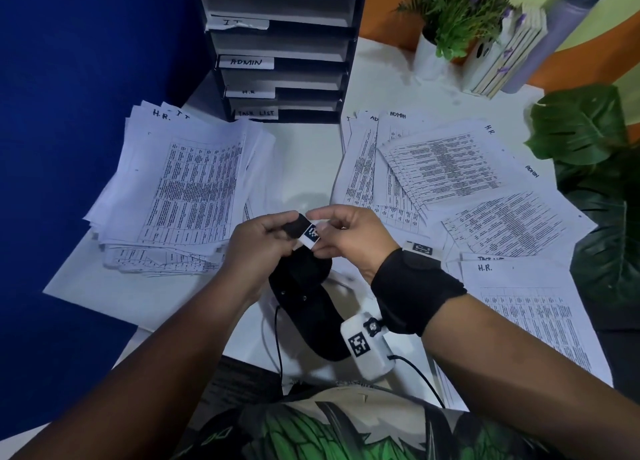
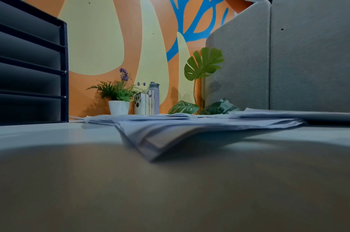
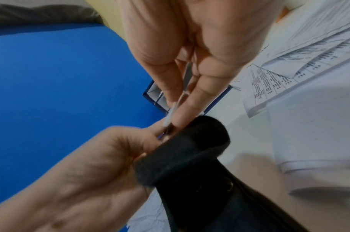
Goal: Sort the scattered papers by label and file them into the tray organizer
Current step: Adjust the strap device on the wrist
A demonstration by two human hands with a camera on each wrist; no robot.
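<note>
A black tray organizer (image 1: 349, 61) stands at the back of the white table, its shelves labelled IT, ADMIN, H.R. and TASK LIST. Printed papers lie in a pile at the left (image 1: 187, 182) and fanned out at the right (image 1: 450, 182), with handwritten labels on their corners. Above the table's middle my left hand (image 1: 289, 229) grips a black wrist strap (image 1: 304, 286). My right hand (image 1: 317, 232) pinches the white marker tag (image 1: 309, 236) at the strap's end. The right wrist view shows that hand (image 3: 180, 100) pinching the thin tag against the strap (image 3: 189, 157).
A potted plant (image 1: 450, 26), books (image 1: 502, 54) and a bottle (image 1: 561, 26) stand at the back right. Large green leaves (image 1: 588, 147) edge the right side, a blue partition (image 1: 69, 113) the left. The left wrist view looks low across the table at papers (image 2: 189, 125).
</note>
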